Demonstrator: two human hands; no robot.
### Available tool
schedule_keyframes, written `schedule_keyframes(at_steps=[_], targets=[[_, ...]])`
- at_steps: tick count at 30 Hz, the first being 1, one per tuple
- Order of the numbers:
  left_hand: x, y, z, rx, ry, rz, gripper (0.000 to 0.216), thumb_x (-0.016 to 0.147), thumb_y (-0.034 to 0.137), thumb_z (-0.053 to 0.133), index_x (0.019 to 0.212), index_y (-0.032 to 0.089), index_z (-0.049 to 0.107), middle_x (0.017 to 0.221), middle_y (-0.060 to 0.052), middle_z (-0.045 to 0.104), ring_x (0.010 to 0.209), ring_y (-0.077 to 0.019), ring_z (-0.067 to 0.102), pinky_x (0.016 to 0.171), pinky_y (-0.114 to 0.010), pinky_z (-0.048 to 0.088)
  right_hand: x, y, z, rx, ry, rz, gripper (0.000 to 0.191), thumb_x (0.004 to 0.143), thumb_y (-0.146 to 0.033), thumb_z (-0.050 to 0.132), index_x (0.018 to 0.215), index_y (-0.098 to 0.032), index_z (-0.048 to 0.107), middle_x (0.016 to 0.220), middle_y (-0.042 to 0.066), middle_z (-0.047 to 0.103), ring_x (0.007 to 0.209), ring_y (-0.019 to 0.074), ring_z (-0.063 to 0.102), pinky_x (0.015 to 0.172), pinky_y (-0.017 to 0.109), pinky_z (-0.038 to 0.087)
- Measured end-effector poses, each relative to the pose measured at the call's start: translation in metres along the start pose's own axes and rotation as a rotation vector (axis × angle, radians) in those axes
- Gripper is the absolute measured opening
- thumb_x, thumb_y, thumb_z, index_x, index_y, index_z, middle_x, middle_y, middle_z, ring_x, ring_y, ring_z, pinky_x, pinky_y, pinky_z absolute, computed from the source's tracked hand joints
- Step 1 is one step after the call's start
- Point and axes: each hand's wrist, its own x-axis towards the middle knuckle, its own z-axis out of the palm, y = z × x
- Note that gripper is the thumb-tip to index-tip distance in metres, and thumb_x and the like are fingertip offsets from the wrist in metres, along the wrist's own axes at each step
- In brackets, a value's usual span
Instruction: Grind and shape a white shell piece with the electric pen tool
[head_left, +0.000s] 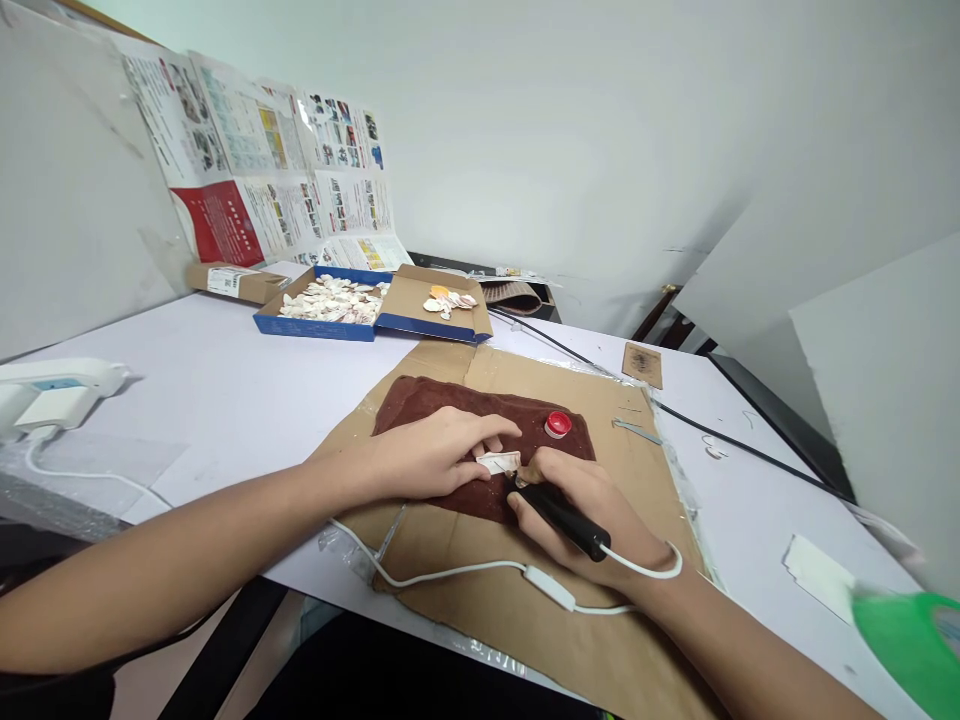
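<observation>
Brown cloth (416,400) beneath black tool (561,517)

No wording is legible: the printed sheets (276,160) carry fine type, partly white on red, and the brown carton (259,288) bears a white label (223,281), all too small to read.

Bright, diffuse light w/ soft shadows on wall (570,130), distortion nr edges.

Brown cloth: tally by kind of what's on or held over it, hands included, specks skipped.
Hands, left hand and right hand: 2
White piece, held by the left: 1
Black tool, held by the right: 1
Red-topped container: 1
Total: 5
</observation>
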Motion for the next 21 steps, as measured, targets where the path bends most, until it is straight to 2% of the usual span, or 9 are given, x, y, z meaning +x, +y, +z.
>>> schedule_keyframes(at_steps=[5,9,12,16,21], targets=[[0.0,-0.008,0.0,-0.153,-0.011,-0.007,0.066,0.086,-0.003,0.057,0.149,0.018,0.054,0.121,-0.01,0.077,0.088,-0.0153,0.074,0.074,-0.025,0.058,-0.001,0.0,0.001,-0.003,0.018,-0.015,0.021,0.09,-0.021,0.06,0.08,-0.025,0.042,0.068,-0.005,0.05,0.055,0.0108,0.046,0.053,0.023,0.04],[0.002,-0.011,0.0,-0.178,-0.012,-0.013,0.069,0.085,-0.003,0.057,0.15,0.018,0.053,0.124,-0.01,0.075,0.084,-0.0134,0.074,0.071,-0.024,0.058,-0.001,-0.001,0.0,0.01,0.012,0.003,0.022,0.09,-0.021,0.059,0.079,-0.026,0.04,0.067,-0.005,0.049,0.055,0.0112,0.046,0.053,0.024,0.039],[0.003,-0.01,-0.001,-0.145,-0.022,0.011,0.062,0.09,0.0,0.059,0.149,0.018,0.055,0.127,-0.01,0.074,0.093,-0.0157,0.074,0.081,-0.028,0.059,-0.001,-0.003,-0.001,0.027,0.002,0.017,0.022,0.09,-0.021,0.059,0.079,-0.026,0.041,0.067,-0.005,0.051,0.055,0.0115,0.046,0.053,0.024,0.04],[0.005,-0.009,-0.003,-0.003,-0.065,0.128,0.055,0.096,0.008,0.061,0.148,0.023,0.057,0.144,-0.01,0.067,0.132,-0.0256,0.061,0.111,-0.042,0.048,-0.002,-0.003,-0.001,0.024,0.005,0.005,0.021,0.091,-0.021,0.059,0.079,-0.025,0.042,0.067,-0.004,0.053,0.055,0.0115,0.048,0.053,0.024,0.04],[0.006,-0.016,-0.003,0.036,-0.145,0.131,0.059,0.1,0.017,0.059,0.158,0.025,0.048,0.141,-0.011,0.066,0.131,-0.0278,0.057,0.112,-0.044,0.045,-0.002,-0.002,0.0,0.005,0.021,-0.024,0.02,0.09,-0.019,0.059,0.079,-0.025,0.043,0.066,-0.005,0.051,0.054,0.0111,0.047,0.052,0.024,0.04]])
